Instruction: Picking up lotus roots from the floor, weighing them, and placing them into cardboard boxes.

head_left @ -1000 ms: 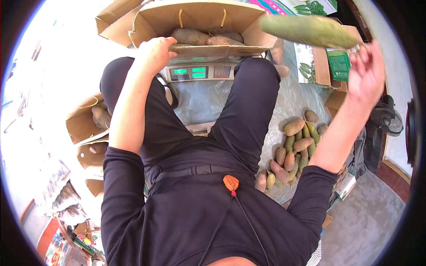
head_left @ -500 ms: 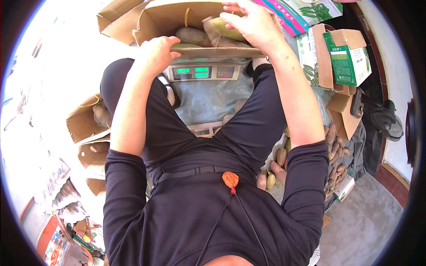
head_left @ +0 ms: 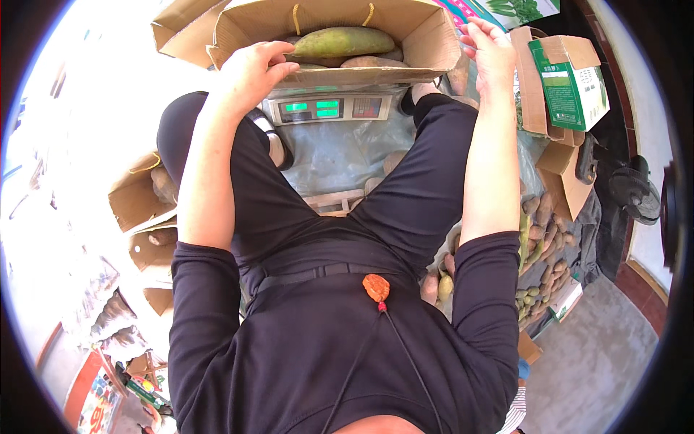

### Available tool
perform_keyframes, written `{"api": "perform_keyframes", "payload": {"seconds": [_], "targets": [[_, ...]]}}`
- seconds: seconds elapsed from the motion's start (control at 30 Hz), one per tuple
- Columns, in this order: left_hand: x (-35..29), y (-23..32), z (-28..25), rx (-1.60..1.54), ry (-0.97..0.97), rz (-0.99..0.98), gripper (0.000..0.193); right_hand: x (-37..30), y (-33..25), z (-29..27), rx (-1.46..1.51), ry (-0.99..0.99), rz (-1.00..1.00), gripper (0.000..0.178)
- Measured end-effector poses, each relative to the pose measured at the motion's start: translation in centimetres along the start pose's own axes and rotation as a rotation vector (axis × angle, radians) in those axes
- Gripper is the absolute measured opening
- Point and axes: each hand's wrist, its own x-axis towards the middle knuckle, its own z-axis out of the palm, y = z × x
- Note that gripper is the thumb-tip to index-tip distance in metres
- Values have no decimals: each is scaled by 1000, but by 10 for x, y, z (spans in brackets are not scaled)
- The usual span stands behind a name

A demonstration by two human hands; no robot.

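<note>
In front of me stands an open cardboard box [head_left: 423, 47] with yellow cord handles. A long green radish [head_left: 343, 42] lies across the top inside, over brownish tubers [head_left: 372, 62]. My left hand [head_left: 253, 72] is over the box's front left part, thumb and forefinger apart, fingertips close to the radish's left end; whether they touch it I cannot tell. My right hand [head_left: 494, 54] hovers just outside the box's right side, fingers loosely bent and apart, with nothing seen in it. Below the box's front wall shows a digital scale [head_left: 329, 108] with lit green displays.
A green-and-white carton [head_left: 567, 87] and an open brown box [head_left: 560, 173] stand at right, near a black fan [head_left: 632, 192]. Loose tubers [head_left: 553, 246] lie on the right-hand floor. More cardboard boxes [head_left: 137, 199] with tubers are at left. A plastic sheet [head_left: 332, 155] spreads between my legs.
My right hand has moved from above the box to the right, out past its side. The green radish, blurred before, now lies still inside. My left hand has barely moved.
</note>
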Motion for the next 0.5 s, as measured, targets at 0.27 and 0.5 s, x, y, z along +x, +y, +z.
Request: {"api": "perform_keyframes", "payload": {"seconds": [0.27, 0.5], "targets": [[2, 6, 0, -10, 47, 31, 28, 5, 7, 0, -150, -31, 50, 21], [5, 3, 2, -14, 49, 31, 31, 5, 2, 1, -181, -31, 82, 25]]}}
